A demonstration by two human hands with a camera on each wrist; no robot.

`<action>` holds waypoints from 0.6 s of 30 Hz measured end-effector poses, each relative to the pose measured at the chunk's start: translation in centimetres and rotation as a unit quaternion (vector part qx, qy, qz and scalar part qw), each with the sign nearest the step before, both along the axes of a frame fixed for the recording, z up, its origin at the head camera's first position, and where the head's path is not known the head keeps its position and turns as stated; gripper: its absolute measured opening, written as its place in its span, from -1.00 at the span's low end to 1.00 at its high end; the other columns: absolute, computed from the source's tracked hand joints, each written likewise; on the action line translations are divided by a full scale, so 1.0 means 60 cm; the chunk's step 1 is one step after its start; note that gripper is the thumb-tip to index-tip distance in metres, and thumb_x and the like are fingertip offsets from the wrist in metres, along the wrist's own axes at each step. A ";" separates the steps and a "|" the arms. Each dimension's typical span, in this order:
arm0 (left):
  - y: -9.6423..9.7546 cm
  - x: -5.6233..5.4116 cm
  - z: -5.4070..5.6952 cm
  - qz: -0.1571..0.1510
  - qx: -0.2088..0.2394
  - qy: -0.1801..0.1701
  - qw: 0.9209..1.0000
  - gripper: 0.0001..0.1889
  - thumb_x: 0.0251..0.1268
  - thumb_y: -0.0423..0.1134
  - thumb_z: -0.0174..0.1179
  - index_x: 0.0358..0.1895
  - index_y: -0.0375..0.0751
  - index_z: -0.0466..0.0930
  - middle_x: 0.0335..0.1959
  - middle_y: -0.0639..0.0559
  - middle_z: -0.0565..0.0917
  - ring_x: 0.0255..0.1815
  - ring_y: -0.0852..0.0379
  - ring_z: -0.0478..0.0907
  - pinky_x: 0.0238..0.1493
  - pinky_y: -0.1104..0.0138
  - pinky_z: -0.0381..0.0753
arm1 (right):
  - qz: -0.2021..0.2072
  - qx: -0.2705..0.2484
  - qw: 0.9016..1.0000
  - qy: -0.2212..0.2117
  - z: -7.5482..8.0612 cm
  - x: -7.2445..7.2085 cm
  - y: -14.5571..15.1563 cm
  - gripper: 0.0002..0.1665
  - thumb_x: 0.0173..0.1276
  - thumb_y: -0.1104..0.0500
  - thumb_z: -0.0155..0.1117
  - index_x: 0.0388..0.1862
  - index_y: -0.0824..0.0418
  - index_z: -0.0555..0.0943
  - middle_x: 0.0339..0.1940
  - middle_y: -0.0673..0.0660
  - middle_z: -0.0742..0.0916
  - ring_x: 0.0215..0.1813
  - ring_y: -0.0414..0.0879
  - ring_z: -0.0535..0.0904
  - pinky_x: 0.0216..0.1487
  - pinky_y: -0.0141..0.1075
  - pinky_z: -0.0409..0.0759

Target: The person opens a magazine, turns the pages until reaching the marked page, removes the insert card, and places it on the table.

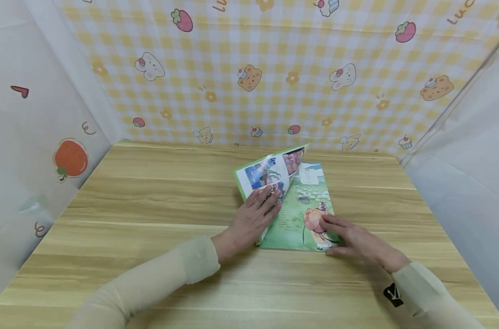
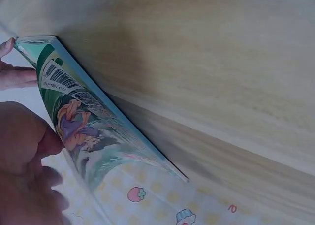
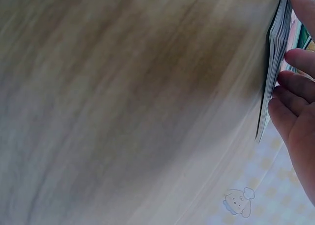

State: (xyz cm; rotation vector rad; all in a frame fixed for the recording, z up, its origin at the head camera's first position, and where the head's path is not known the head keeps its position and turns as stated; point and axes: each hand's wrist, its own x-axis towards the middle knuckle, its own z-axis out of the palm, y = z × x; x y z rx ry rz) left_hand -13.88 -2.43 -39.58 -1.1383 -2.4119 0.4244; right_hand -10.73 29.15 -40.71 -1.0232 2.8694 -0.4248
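Note:
An illustrated book point(image 1: 298, 214) lies open on the wooden table. Its left-side pages point(image 1: 270, 171) and green-edged cover stand partly raised and bent; a flower and a small figure are drawn on the flat right page. My left hand point(image 1: 251, 224) rests on the raised pages with fingers extended. At the lower right corner, my right hand point(image 1: 358, 242) touches the page with nearly straight fingers, its thumb by the bottom edge. The left wrist view shows the outer cover point(image 2: 83, 121) with a barcode. In the right wrist view, the page stack point(image 3: 275, 52) lies beside my fingers point(image 3: 295, 82).
Wood-grain table point(image 1: 150, 192) surrounds the book. Behind it hangs a yellow checked cloth point(image 1: 216, 50) with cartoon animals and strawberries. White sheets point(image 1: 23, 119) flank the table on both sides.

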 end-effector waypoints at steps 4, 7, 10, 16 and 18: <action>-0.005 0.003 0.003 0.019 -0.015 -0.026 0.999 -0.51 0.36 -0.31 -0.06 0.36 -0.14 0.31 0.43 -0.05 0.25 0.46 -0.04 0.12 0.41 0.18 0.13 | 0.000 0.004 1.000 -0.003 -0.001 -0.001 0.001 -0.19 0.13 -0.11 0.37 0.24 0.36 0.46 0.34 0.32 0.43 0.32 0.24 0.37 0.15 0.05 0.45; -0.010 0.004 0.007 0.033 -0.006 -0.062 0.998 -0.56 0.43 -0.22 -0.11 0.34 -0.18 0.32 0.39 -0.08 0.32 0.44 -0.01 0.18 0.40 0.20 0.17 | 0.001 0.003 1.000 -0.005 -0.002 -0.002 0.000 -0.19 0.14 -0.12 0.37 0.24 0.36 0.46 0.35 0.31 0.42 0.33 0.23 0.35 0.15 0.05 0.45; -0.016 0.003 0.008 0.046 0.017 -0.104 0.993 -0.52 0.47 -0.08 -0.13 0.37 -0.14 0.28 0.34 -0.16 0.37 0.40 -0.04 0.24 0.40 0.18 0.16 | 0.007 0.001 1.000 -0.001 -0.003 -0.004 -0.001 -0.19 0.12 -0.12 0.37 0.22 0.37 0.47 0.35 0.32 0.43 0.32 0.24 0.36 0.15 0.05 0.46; -0.034 -0.002 -0.001 0.052 0.075 -0.136 0.986 -0.46 0.40 0.10 -0.05 0.38 0.04 0.28 0.16 -0.30 0.42 0.31 -0.20 0.32 0.40 0.09 0.15 | 0.010 0.008 1.000 -0.005 -0.003 -0.005 -0.001 -0.17 0.13 -0.16 0.35 0.23 0.36 0.47 0.34 0.31 0.44 0.31 0.24 0.38 0.14 0.05 0.47; -0.040 -0.003 -0.003 0.052 0.083 -0.133 0.986 -0.45 0.38 0.11 -0.03 0.35 -0.03 0.33 0.21 -0.31 0.39 0.35 -0.21 0.27 0.39 0.07 0.16 | 0.008 0.008 1.000 -0.010 -0.002 -0.005 -0.001 -0.17 0.15 -0.18 0.33 0.24 0.36 0.46 0.34 0.31 0.43 0.31 0.24 0.38 0.15 0.05 0.46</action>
